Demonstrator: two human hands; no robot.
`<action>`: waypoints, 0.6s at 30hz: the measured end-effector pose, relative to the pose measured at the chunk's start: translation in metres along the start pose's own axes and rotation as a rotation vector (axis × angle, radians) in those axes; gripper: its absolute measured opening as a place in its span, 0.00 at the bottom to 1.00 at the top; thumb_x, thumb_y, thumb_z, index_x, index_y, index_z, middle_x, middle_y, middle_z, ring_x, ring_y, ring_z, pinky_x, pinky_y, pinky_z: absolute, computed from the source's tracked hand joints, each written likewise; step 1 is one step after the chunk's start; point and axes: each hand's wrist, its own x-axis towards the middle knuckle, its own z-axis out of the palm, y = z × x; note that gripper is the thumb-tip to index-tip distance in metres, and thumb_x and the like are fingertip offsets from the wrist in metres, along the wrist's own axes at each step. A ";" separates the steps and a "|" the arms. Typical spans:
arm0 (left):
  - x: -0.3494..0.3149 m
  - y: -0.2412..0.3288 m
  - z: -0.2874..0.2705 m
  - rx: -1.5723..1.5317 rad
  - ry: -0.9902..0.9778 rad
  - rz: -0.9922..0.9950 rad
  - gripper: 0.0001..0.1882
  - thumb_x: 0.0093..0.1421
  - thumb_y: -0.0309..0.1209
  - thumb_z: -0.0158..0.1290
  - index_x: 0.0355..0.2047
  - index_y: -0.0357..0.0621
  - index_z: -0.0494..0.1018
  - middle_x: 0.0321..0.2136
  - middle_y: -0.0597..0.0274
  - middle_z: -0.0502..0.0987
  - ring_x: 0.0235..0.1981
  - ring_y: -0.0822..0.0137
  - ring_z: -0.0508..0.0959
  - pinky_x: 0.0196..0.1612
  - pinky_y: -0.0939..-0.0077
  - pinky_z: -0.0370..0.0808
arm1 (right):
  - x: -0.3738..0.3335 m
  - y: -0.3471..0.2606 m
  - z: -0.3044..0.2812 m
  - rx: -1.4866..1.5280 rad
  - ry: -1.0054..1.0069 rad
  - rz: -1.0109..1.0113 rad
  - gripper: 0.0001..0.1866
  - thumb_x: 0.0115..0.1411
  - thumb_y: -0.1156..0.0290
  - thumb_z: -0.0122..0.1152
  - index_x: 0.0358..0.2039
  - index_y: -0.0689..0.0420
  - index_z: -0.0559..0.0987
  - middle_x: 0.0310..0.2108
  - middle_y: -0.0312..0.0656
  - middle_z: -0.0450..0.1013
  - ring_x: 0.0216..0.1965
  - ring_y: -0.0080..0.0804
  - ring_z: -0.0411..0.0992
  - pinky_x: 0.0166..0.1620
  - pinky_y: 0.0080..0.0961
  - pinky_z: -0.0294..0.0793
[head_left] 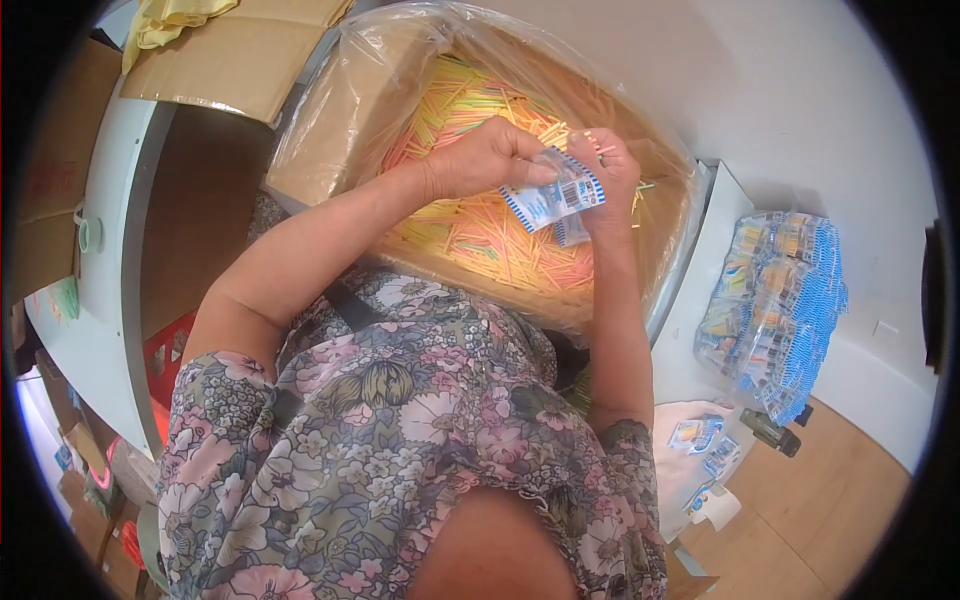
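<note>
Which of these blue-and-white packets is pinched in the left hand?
The blue-edged packet over the coloured sticks, gripped under the left hand's thumb; the bundled packets lie far right.

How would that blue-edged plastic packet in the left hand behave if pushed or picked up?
Likely floppy: the blue-edged plastic packet looks like thin film. Probably light, since it appears nearly flat in the left hand. Its smooth-looking surface could be slippery.

Two bare hands are working close together.
The left forearm [330, 229] is slanting across the near left of the box [325, 150], elbow jutting outward, left hand [485, 155] pinching; the right forearm [616, 295] is pointing straighter ahead, right hand [617, 172] curling its fingers.
</note>
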 end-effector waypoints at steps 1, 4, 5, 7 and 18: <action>0.000 0.001 0.000 -0.015 -0.009 -0.041 0.08 0.54 0.26 0.56 0.35 0.39 0.78 0.23 0.65 0.77 0.27 0.79 0.73 0.30 0.81 0.71 | 0.000 0.001 -0.002 -0.010 -0.020 -0.006 0.05 0.56 0.73 0.60 0.26 0.59 0.73 0.20 0.28 0.67 0.21 0.12 0.64 0.23 0.12 0.63; 0.003 -0.009 0.002 0.224 0.016 0.153 0.07 0.55 0.26 0.56 0.34 0.38 0.78 0.24 0.66 0.77 0.26 0.80 0.73 0.30 0.82 0.71 | 0.003 0.002 -0.002 -0.148 -0.021 -0.033 0.06 0.57 0.71 0.60 0.26 0.58 0.73 0.21 0.29 0.68 0.21 0.12 0.64 0.24 0.12 0.64; 0.003 -0.012 0.002 0.224 0.019 0.153 0.07 0.55 0.26 0.56 0.34 0.38 0.78 0.24 0.66 0.77 0.26 0.80 0.73 0.30 0.82 0.71 | 0.004 0.002 -0.001 -0.274 -0.001 -0.053 0.07 0.57 0.70 0.60 0.27 0.58 0.73 0.21 0.29 0.69 0.21 0.13 0.65 0.24 0.12 0.64; 0.004 -0.014 0.002 0.346 0.106 0.197 0.07 0.55 0.27 0.56 0.34 0.37 0.78 0.23 0.67 0.77 0.26 0.80 0.73 0.30 0.81 0.71 | 0.002 0.002 0.002 -0.343 -0.008 -0.080 0.07 0.57 0.69 0.60 0.27 0.58 0.73 0.22 0.29 0.69 0.22 0.13 0.65 0.24 0.13 0.65; 0.003 -0.014 0.003 0.154 0.144 0.174 0.08 0.53 0.26 0.55 0.33 0.38 0.78 0.22 0.61 0.77 0.26 0.76 0.75 0.32 0.80 0.73 | -0.001 -0.014 0.003 -0.245 -0.012 -0.038 0.11 0.56 0.66 0.62 0.25 0.59 0.72 0.21 0.29 0.67 0.23 0.12 0.62 0.26 0.13 0.63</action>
